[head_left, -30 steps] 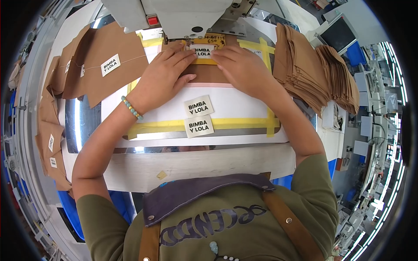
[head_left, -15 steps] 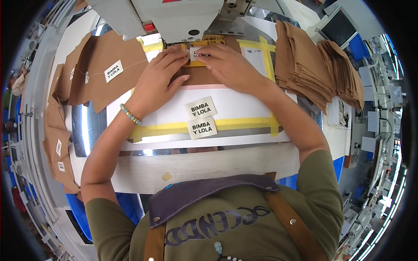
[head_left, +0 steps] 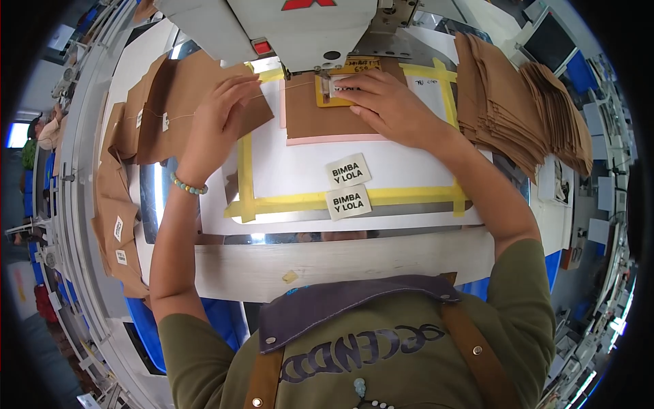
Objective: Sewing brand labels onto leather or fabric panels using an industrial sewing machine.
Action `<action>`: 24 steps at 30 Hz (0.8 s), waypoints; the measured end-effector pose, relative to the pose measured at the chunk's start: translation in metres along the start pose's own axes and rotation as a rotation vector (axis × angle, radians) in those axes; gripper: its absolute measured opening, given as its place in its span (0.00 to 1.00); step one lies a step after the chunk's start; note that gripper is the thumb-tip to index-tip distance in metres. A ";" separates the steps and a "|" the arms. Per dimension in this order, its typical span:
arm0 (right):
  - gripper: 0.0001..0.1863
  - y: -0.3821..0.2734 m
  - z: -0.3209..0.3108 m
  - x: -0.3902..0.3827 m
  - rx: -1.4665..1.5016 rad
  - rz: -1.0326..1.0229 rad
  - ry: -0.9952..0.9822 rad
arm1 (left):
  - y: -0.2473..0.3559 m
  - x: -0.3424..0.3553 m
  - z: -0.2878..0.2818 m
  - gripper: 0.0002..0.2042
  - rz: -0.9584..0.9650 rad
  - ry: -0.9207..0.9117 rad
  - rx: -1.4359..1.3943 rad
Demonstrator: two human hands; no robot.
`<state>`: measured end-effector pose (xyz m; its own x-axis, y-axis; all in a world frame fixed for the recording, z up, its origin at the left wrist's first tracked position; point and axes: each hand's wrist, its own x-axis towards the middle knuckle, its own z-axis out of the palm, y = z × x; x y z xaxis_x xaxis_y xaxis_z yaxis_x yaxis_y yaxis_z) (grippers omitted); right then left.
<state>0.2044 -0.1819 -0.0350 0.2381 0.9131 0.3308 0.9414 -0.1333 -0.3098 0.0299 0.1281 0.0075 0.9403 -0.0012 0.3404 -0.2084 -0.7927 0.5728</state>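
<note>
Under the sewing machine head [head_left: 306, 41] lies a brown fabric piece [head_left: 320, 126] with a yellow frame [head_left: 334, 102] on it. A small white label shows inside the frame, partly covered by my right hand [head_left: 395, 109]. That hand's fingers lie flat over the label and the frame's right side. My left hand [head_left: 218, 123] is above the joined brown pieces [head_left: 174, 85] at left, its fingers stretched out and nothing visible in them. A thin thread runs from the machine toward those pieces and passes behind this hand. Two loose white labels [head_left: 347, 170] lie in front of the fabric.
Stacks of brown pieces [head_left: 497, 102] stand at the right. More labelled brown pieces [head_left: 112, 204] hang over the table's left edge. Yellow tape [head_left: 402, 195] borders the white work sheet. A dark screen [head_left: 548, 41] stands at the far right.
My left hand has left the yellow frame and moved left over the joined brown pieces. The right hand stays at the frame. The whole view has shifted slightly.
</note>
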 end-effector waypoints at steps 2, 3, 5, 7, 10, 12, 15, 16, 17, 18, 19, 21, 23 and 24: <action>0.20 -0.001 -0.001 0.000 0.006 0.000 -0.004 | 0.001 -0.001 0.009 0.19 0.072 -0.047 0.111; 0.18 -0.003 -0.001 0.000 -0.021 -0.012 0.015 | 0.003 -0.001 0.013 0.20 0.139 -0.092 0.222; 0.18 -0.004 0.000 -0.002 -0.053 -0.010 0.034 | 0.015 0.001 0.023 0.21 0.163 -0.138 0.232; 0.18 -0.002 0.001 -0.001 0.003 -0.015 0.036 | 0.020 0.004 0.031 0.22 0.183 -0.183 0.243; 0.19 -0.004 0.000 0.002 -0.060 0.000 0.001 | 0.020 0.005 0.043 0.23 0.212 -0.226 0.279; 0.19 -0.002 0.001 0.002 -0.033 0.012 0.009 | 0.020 0.006 0.046 0.24 0.201 -0.226 0.313; 0.20 0.002 0.002 0.001 -0.038 0.013 0.020 | 0.024 0.007 0.049 0.25 0.191 -0.207 0.339; 0.20 0.003 0.001 0.003 -0.077 -0.002 0.025 | 0.024 0.008 0.048 0.25 0.196 -0.210 0.341; 0.20 0.005 0.002 0.005 -0.077 0.001 0.031 | 0.021 0.008 0.046 0.25 0.204 -0.202 0.350; 0.20 0.008 0.003 0.007 -0.058 0.007 0.029 | 0.019 0.008 0.044 0.24 0.213 -0.194 0.359; 0.21 0.009 0.002 0.008 -0.040 0.015 0.026 | 0.017 0.009 0.043 0.24 0.221 -0.198 0.360; 0.21 0.011 0.003 0.010 -0.038 0.033 0.035 | 0.014 0.008 0.040 0.24 0.159 -0.208 0.355; 0.21 0.013 0.002 0.011 -0.039 0.058 0.045 | 0.010 0.008 0.038 0.23 0.153 -0.199 0.343; 0.22 0.015 0.002 0.013 -0.040 0.051 0.044 | 0.007 0.009 0.037 0.23 0.135 -0.184 0.332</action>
<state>0.2210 -0.1715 -0.0370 0.2956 0.8872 0.3543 0.9363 -0.1955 -0.2918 0.0464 0.0999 -0.0126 0.9492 -0.2040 0.2395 -0.2633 -0.9317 0.2503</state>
